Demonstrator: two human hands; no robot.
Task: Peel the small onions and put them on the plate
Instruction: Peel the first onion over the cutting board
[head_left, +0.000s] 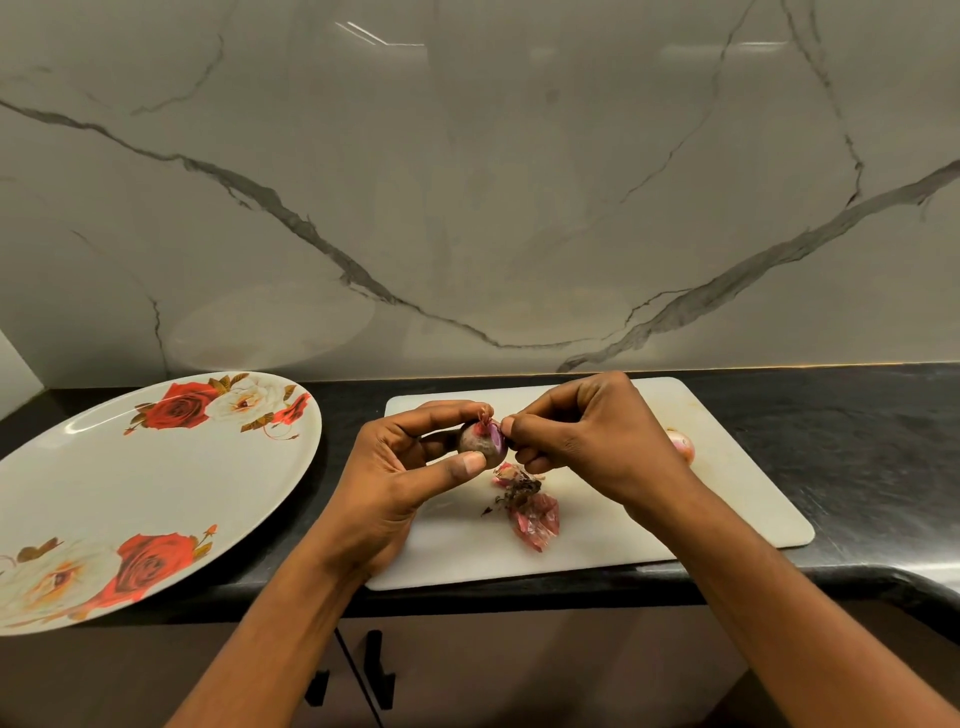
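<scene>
from the head view, the left hand (410, 467) grips the small onion (480, 441) between thumb and fingers above the cutting board (675, 509), while the right hand (582, 436) pinches a flap of skin on its right side. the thin skin could tear short, or the slick bulb could slip and roll off the near edge. loose peels (530, 512) lie just below, a second onion (683, 444) sits far right, and the plate (156, 483) lies left, with nothing seeming to block the way.

White rose-patterned plate (156, 483), white cutting board (701, 415), black counter (857, 441), purple onion (480, 439)
</scene>
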